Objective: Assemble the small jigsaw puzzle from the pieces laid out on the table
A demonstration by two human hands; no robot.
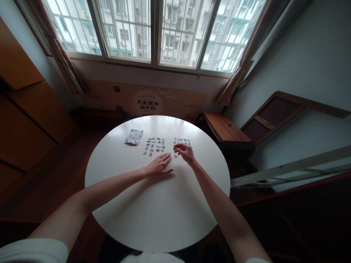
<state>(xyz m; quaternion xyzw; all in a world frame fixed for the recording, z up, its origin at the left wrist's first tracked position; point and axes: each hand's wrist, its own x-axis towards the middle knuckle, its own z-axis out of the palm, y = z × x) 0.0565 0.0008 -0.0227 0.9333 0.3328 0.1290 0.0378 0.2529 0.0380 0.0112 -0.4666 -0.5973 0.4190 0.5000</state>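
Puzzle pieces (pixel 155 145): light, thin, best pinched edgewise; one seems nipped by right hand (pixel 185 152), left hand (pixel 159 166) laid open on desk (pixel 164 212).

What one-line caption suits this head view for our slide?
Left hand flat, right hand touching puzzle pieces on a round white table.

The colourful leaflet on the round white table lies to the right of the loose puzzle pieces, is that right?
Not quite. The colourful leaflet lies to the left of the loose puzzle pieces on the round white table, as the head view shows.
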